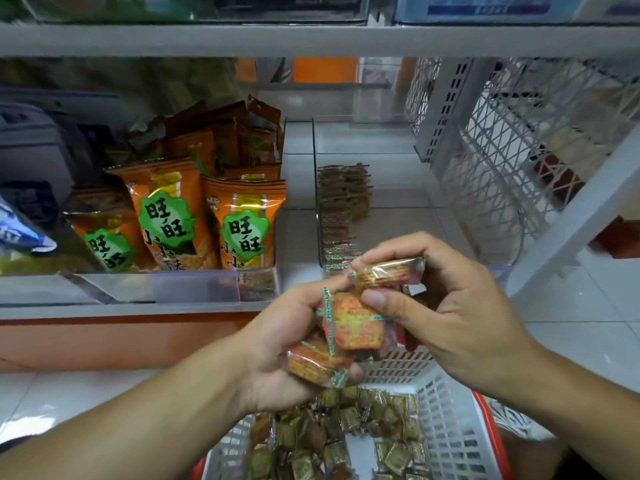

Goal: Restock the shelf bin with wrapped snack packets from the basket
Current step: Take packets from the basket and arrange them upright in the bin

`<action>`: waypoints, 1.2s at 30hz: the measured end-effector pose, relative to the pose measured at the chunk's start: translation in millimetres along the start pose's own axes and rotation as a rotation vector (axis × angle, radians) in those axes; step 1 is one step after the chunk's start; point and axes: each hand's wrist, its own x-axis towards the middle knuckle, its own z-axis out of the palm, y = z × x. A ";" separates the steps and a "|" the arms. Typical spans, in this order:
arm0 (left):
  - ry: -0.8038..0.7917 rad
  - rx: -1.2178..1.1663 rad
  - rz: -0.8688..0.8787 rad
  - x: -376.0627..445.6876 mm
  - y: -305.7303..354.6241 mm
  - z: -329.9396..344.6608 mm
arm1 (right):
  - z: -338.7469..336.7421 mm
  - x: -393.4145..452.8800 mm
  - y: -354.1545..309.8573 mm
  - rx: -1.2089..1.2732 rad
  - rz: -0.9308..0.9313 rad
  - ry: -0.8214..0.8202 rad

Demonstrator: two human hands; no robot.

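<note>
My left hand (pixel 277 344) grips a small bunch of wrapped snack packets (pixel 349 323), reddish squares in clear wrappers with green edges. My right hand (pixel 446 306) pinches one single packet (pixel 388 273) between thumb and fingers, just above the bunch. Both hands hover over the white plastic basket (pixel 453 420), which holds several more packets (pixel 346 434). Straight ahead on the shelf is the clear shelf bin (pixel 408 188), with a row of the same packets (pixel 341 206) standing along its left side and bare floor on its right.
Left of the bin, orange snack bags (pixel 194 220) with green labels fill a clear-fronted compartment. A white shelf board (pixel 311 38) runs overhead. White lattice shelving (pixel 512 161) stands to the right. Pale floor tiles lie below.
</note>
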 end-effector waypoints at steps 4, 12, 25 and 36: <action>0.026 -0.022 0.033 -0.3 -4.1 2.3 | 4.7 -0.2 2.5 -0.106 -0.001 -0.015; 0.074 -0.061 0.028 -0.1 -8.4 2.2 | 12.2 -3.5 -5.8 -0.160 -0.071 -0.043; 0.208 -0.008 0.191 1.4 -4.2 -1.4 | 16.9 -7.8 -25.8 0.030 -0.158 0.196; 0.291 0.148 0.374 4.3 -12.4 0.3 | -3.1 -0.5 -17.4 -0.373 -0.348 0.142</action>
